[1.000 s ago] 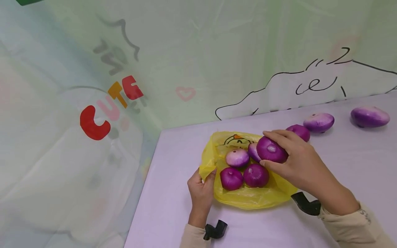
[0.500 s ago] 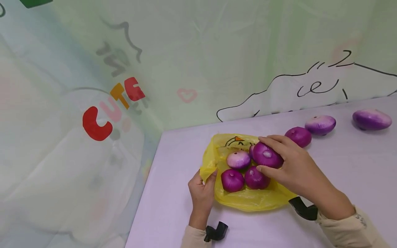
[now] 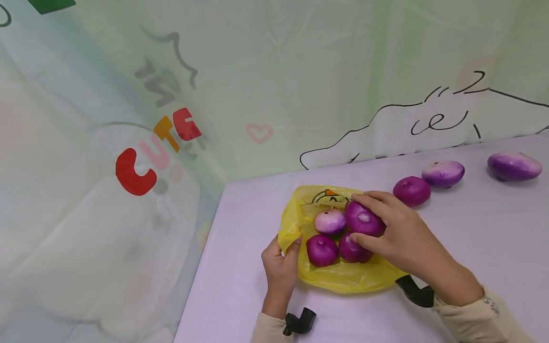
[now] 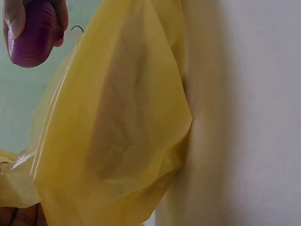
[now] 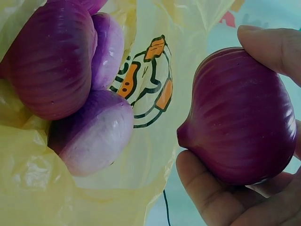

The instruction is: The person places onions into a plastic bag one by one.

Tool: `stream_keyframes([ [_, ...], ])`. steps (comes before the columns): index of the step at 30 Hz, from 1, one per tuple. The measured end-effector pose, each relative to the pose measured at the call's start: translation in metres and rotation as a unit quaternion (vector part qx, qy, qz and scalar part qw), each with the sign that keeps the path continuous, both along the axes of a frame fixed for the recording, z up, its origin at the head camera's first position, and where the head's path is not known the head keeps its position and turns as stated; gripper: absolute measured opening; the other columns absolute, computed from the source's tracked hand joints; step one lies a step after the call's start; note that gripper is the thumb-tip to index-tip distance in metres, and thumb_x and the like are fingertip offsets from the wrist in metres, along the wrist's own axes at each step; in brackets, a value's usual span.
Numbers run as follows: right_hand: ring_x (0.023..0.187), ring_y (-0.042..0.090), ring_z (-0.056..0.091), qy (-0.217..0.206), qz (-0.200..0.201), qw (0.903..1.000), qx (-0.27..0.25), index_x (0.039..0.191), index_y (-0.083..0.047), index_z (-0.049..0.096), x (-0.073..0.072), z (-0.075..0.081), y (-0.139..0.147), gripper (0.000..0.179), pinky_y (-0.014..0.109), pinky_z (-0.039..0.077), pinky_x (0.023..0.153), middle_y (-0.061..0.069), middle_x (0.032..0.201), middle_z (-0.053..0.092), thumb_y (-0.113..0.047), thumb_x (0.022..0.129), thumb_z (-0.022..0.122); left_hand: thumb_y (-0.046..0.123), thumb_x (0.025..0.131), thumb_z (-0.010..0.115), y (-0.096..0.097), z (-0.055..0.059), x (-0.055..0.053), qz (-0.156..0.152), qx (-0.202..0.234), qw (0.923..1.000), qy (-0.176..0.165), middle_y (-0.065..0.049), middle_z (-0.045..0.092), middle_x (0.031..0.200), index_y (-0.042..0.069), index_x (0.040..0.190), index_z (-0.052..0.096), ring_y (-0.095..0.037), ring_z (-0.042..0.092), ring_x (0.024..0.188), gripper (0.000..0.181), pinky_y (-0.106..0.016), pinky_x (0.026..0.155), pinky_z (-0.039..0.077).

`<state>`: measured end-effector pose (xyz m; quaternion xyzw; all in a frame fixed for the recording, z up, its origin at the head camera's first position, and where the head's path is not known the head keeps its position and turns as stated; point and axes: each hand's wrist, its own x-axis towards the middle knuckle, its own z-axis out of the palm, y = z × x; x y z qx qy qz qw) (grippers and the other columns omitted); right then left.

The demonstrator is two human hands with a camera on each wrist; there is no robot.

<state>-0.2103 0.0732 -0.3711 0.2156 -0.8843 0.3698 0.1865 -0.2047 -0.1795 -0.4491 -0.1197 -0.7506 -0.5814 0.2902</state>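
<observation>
A purple onion [image 3: 364, 218] is gripped between the thumb and fingers of my right hand [image 3: 401, 233], above the open yellow plastic bag [image 3: 343, 281]. Inside the bag lie several more onions, among them a pale-topped onion [image 3: 329, 222] and a dark purple onion [image 3: 321, 250]. My left hand [image 3: 280, 264] pinches the bag's left rim between thumb and fingers. In the right wrist view the held onion [image 5: 242, 117] is apart from those in the bag. The left wrist view has the bag's yellow side [image 4: 117, 108] covering most of its contents, with the held onion [image 4: 34, 35] at upper left.
Outside the bag, a purple onion [image 3: 411, 191] touches a paler onion [image 3: 443, 173] toward the back right. Another pale purple onion [image 3: 514, 166] lies farther right. A printed curtain [image 3: 266, 85] rises behind the white table [image 3: 227, 267].
My right hand has moved left and slightly down with its onion, farther over the bag. One onion in the bag is now hidden behind it. The left hand keeps its hold.
</observation>
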Motion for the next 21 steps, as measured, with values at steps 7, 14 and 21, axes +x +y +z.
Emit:
stream_keyframes([
  [7,0.112,0.045,0.063,0.009,0.008,0.9999,-0.002,0.139,-0.006,0.064,-0.001,-0.001,-0.004,0.075,0.064,0.058,0.084,0.021,0.134,0.059,-0.014,0.072,0.095,0.006,0.096,0.074,0.0,-0.002,-0.001,0.001,-0.006,1.0,0.008,-0.011,0.078,0.105,-0.001,0.11,0.077,-0.019,0.073,0.098,0.016,-0.035,0.09,0.062],
  [14,0.108,0.042,0.066,0.017,0.013,0.9998,-0.003,0.139,-0.006,0.064,-0.001,-0.005,-0.008,0.074,0.06,0.06,0.083,0.02,0.132,0.061,-0.015,0.072,0.095,0.005,0.096,0.073,0.0,-0.003,-0.001,0.002,0.0,1.0,0.002,-0.011,0.078,0.104,-0.001,0.109,0.077,-0.019,0.073,0.097,0.015,-0.035,0.09,0.061],
  [21,0.117,0.046,0.061,-0.008,0.011,0.9999,0.008,0.14,-0.005,0.064,0.0,-0.005,-0.011,0.074,0.063,0.058,0.086,0.022,0.135,0.06,-0.017,0.073,0.095,0.005,0.096,0.073,0.0,-0.003,-0.001,-0.004,0.007,0.9999,0.007,-0.013,0.078,0.103,-0.001,0.109,0.077,-0.017,0.072,0.096,0.014,-0.034,0.089,0.061],
])
